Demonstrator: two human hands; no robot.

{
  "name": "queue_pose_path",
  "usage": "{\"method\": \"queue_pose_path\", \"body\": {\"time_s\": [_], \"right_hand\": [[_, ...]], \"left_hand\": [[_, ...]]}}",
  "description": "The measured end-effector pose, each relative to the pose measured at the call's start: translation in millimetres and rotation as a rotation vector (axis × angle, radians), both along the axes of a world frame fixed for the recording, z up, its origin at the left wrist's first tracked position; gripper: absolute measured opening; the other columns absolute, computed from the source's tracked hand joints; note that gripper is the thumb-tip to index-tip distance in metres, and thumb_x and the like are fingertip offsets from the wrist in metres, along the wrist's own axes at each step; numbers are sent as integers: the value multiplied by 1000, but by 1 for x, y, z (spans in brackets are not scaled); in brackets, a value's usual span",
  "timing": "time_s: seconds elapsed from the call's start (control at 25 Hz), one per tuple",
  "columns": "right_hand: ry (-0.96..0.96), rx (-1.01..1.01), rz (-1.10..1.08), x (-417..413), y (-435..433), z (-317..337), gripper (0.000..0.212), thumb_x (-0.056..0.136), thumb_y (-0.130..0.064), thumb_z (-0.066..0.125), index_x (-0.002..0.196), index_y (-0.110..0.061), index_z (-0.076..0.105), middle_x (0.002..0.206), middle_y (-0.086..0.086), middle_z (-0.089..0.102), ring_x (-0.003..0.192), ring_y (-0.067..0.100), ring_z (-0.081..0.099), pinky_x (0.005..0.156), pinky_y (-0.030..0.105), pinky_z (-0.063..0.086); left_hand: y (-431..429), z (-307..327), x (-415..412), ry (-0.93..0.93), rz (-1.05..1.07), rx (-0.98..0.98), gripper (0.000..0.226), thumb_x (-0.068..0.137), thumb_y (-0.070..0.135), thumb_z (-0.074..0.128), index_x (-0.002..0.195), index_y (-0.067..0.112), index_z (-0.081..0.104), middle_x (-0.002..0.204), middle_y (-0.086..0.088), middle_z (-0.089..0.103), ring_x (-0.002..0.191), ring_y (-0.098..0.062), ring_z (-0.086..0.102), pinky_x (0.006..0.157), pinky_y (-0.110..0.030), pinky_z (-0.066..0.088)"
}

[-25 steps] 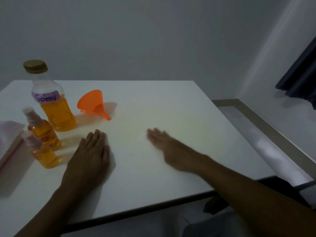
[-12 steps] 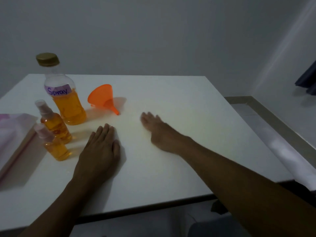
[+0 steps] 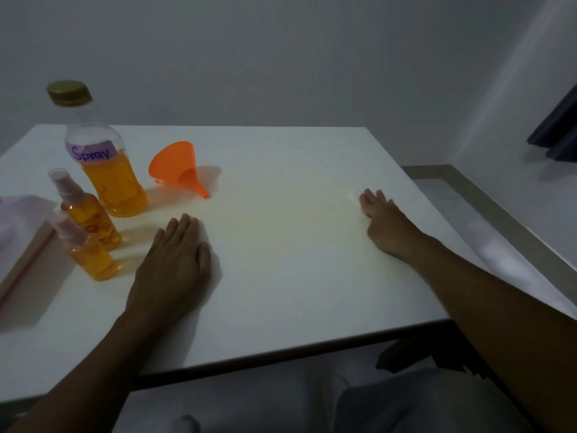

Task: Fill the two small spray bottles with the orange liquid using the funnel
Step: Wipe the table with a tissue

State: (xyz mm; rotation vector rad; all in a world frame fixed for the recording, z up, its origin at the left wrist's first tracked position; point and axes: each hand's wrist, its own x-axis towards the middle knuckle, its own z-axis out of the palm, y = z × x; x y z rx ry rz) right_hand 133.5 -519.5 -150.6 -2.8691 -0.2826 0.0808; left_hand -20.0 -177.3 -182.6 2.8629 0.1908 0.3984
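Dim grey-walled room, white desk (image 3: 296,276) in front, dark curtain (image 3: 559,132) far right. At the desk's left, capped tall bottle (image 3: 109,170) labelled "Spray", part full of orange liquid. Just before it, farther spray bottle (image 3: 87,214) and nearer spray bottle (image 3: 89,254), both holding orange liquid. Orange funnel (image 3: 175,165) on its side beside the tall bottle. Pink sheet (image 3: 18,214) at the left edge. Left hand (image 3: 175,260) flat on the desk near the nearer spray bottle, fingers straight, gripping nothing. Right hand (image 3: 387,220) well apart, palm down, fingers relaxed, empty.
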Motion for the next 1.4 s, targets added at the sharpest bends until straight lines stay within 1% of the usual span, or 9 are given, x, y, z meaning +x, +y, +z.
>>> {"method": "queue_pose_path", "body": {"time_s": [0.12, 0.28, 0.4, 0.48, 0.64, 0.8, 1.04, 1.24, 1.4], "right_hand": [[-32, 2, 40, 14, 66, -1, 73, 90, 10, 35, 158, -2, 11, 167, 17, 1, 155, 31, -2, 125, 42, -1], [50, -10, 529, -43, 132, -2, 84, 83, 16, 39, 159, -5, 9, 168, 11, -3, 155, 22, -6, 125, 33, -6], [57, 115, 821, -74, 89, -8, 98, 70, 27, 34, 159, -12, 17, 168, -1, 6, 155, 11, -4, 124, 24, -8], [65, 103, 792, -64, 45, -12, 102, 67, 28, 33, 157, -19, 18, 166, -4, 11, 155, 12, 0, 125, 28, -5], [46, 65, 318, -21, -20, -6, 101, 74, 26, 32, 156, -31, 16, 166, -5, 6, 155, 23, 1, 127, 42, 0], [43, -34, 59, 29, 13, 3, 74, 92, 11, 28, 160, -11, 8, 168, 8, -3, 155, 28, -4, 126, 39, 0], [13, -15, 499, -6, 158, -2, 77, 88, 12, 37, 158, -2, 9, 167, 17, -2, 155, 26, -5, 123, 34, -5], [35, 69, 915, -86, 93, -6, 94, 77, 27, 31, 160, -13, 9, 168, -2, -2, 149, -2, -20, 121, 17, -10], [26, 11, 638, -60, 1, -13, 96, 75, 27, 31, 157, -20, 15, 166, -3, 7, 155, 12, 0, 127, 31, -2]], "left_hand": [[0, 2, 0, 3, -4, -15, 67, 94, 41, 16, 149, 4, 27, 156, -16, 26, 146, -25, 20, 120, -39, 13], [0, 4, -1, 1, -13, -18, 68, 94, 43, 15, 150, 6, 26, 157, -15, 25, 147, -25, 18, 119, -38, 11], [1, 2, -2, 14, -18, 6, 68, 94, 44, 13, 150, 6, 24, 158, -14, 22, 147, -25, 16, 120, -40, 11], [2, -1, -2, 13, -14, 27, 69, 94, 44, 11, 150, 6, 24, 157, -15, 23, 147, -26, 16, 120, -42, 12], [2, -4, -1, 23, -7, 55, 68, 95, 44, 10, 151, 6, 23, 158, -15, 21, 148, -26, 15, 120, -43, 12], [1, -3, 0, 17, 4, 55, 66, 96, 43, 12, 151, 8, 23, 158, -12, 21, 148, -23, 15, 120, -40, 11], [3, -3, 0, 9, 1, 38, 64, 96, 41, 14, 151, 10, 23, 159, -10, 21, 148, -20, 14, 120, -37, 9], [3, -1, -1, -5, -19, 54, 65, 95, 38, 12, 149, 4, 27, 157, -15, 25, 147, -26, 19, 119, -40, 12], [2, -2, 1, 10, -6, 52, 66, 94, 37, 12, 149, 4, 28, 156, -17, 25, 146, -28, 20, 119, -43, 13]]}}
